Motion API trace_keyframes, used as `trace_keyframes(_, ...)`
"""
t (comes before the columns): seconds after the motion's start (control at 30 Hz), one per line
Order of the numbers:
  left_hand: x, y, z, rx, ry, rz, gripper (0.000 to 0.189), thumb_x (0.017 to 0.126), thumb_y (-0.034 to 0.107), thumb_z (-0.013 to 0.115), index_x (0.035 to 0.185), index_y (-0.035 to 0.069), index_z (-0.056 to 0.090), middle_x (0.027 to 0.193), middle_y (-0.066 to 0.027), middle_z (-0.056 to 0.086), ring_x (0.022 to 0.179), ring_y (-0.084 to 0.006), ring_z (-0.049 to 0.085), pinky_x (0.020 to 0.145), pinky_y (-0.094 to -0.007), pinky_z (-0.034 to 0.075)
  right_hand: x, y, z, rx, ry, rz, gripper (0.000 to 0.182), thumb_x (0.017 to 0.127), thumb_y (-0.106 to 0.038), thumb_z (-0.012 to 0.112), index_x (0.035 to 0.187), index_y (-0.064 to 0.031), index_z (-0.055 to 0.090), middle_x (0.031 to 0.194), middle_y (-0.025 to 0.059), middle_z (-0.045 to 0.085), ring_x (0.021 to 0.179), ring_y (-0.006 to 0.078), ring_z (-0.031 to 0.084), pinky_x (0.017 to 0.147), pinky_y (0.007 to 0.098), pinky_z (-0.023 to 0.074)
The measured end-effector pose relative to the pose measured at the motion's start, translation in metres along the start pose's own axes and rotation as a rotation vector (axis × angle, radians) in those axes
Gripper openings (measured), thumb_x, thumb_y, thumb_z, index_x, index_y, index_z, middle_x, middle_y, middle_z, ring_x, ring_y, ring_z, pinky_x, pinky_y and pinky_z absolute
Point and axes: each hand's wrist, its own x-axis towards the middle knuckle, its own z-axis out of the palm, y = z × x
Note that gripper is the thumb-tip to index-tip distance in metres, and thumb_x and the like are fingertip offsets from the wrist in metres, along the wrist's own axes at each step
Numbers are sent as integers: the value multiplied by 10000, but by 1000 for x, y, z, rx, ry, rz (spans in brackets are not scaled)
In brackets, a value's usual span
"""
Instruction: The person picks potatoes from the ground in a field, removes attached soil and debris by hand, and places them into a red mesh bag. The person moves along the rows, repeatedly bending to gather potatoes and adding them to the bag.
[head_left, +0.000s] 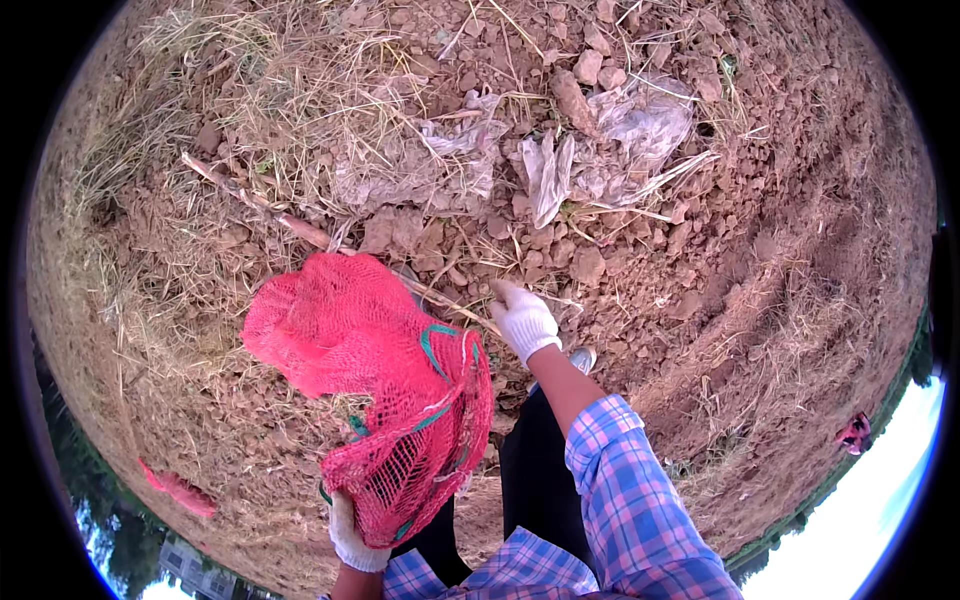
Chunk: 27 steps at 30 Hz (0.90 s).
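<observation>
My left hand (352, 529), in a white knit glove, grips the rim of a red mesh sack (337, 322) at the bottom centre-left. The sack hangs with its mouth partly open and a green drawstring threaded along it; its body spreads away over the soil. My right hand (525, 319), in a similar glove, is low over the ground just right of the sack. Its fingers point to the upper left, close to the end of a long dry stalk (304, 230) that runs behind the sack. Whether its fingertips hold anything cannot be told.
Torn, dirty plastic film (645, 124) lies among clods and dry straw (225, 82) ahead. Beneath my arm a grey shoe (583, 358) shows. Another red mesh sack (178, 491) lies at the lower left. A distant person (855, 433) is near the field's right edge.
</observation>
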Motion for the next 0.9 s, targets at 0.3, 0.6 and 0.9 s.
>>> trace_keyframes(0.3, -1, 22, -41, 304, 129, -152, 781, 878, 481, 688, 1477, 126, 335, 1452, -85, 450, 1295, -305, 472, 1124, -483, 363, 93, -19, 86, -551, -86, -165, 359, 805, -202, 676, 1159, -204, 617, 1001, 108, 621, 963, 300, 640, 740, 439, 545)
trace_keyframes(0.6, 8, 36, -1, 430, 188, -131, 625, 939, 442, 613, 1407, 79, 417, 1382, -108, 496, 1257, -288, 497, 1073, -464, 423, 83, -32, 67, -163, 5, -276, 215, 815, -239, 700, 1000, -132, 701, 1018, 96, 651, 991, 283, 629, 814, 414, 528)
trace_keyframes(0.9, 16, 34, 15, 406, 7, -166, 655, 952, 461, 567, 1429, 47, 394, 1418, -122, 467, 1293, -299, 475, 1049, -471, 440, 81, -17, 21, 775, 74, 409, 218, 941, -142, 544, 1128, -29, 537, 933, 99, 685, 830, 235, 671, 758, 360, 525)
